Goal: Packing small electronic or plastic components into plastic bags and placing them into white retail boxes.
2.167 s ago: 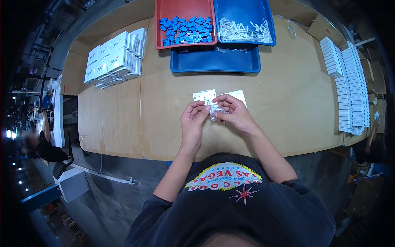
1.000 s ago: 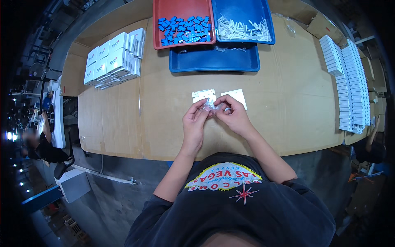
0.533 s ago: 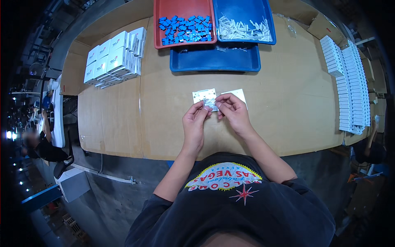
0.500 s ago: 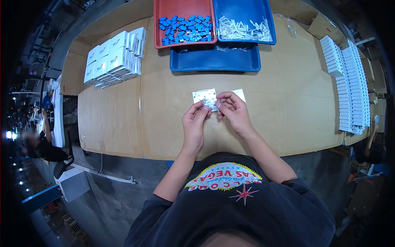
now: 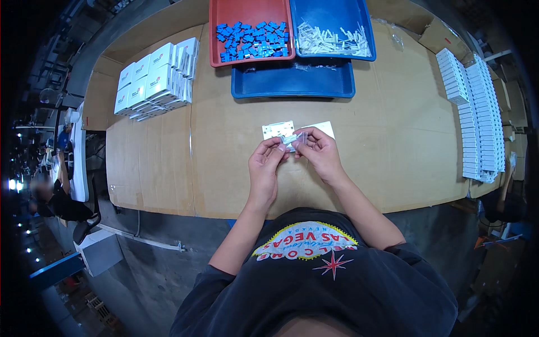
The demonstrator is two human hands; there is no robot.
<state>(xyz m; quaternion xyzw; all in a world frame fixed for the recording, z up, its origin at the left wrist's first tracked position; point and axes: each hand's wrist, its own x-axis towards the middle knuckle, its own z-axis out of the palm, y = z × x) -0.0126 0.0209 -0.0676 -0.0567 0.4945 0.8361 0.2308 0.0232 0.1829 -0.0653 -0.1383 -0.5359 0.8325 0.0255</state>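
Both hands meet over the middle of the cardboard-covered table [image 5: 236,174]. Between them is a small clear plastic bag [image 5: 289,139] with something whitish in it, too small to make out. My left hand [image 5: 265,159] pinches its left side between thumb and fingers. Its right side is pinched by my right hand [image 5: 319,153], and a clear flap stands up by those fingers. Just beyond the left fingers lies a white panel with small marks or holes [image 5: 272,130]. A plain white flat piece [image 5: 326,128] is partly hidden behind my right hand.
At the back, a red bin [image 5: 251,11] holds blue clips, and a blue bin [image 5: 332,11] holds slim white parts. In front is a shallow blue tray [image 5: 293,83]. White boxes are stacked at left [image 5: 151,78]; rows of white boxes [image 5: 477,121] line the right.
The clear bag has turned in my fingers, and its clear flap now shows upright beside the right fingertips. Both hands stay in nearly the same place.
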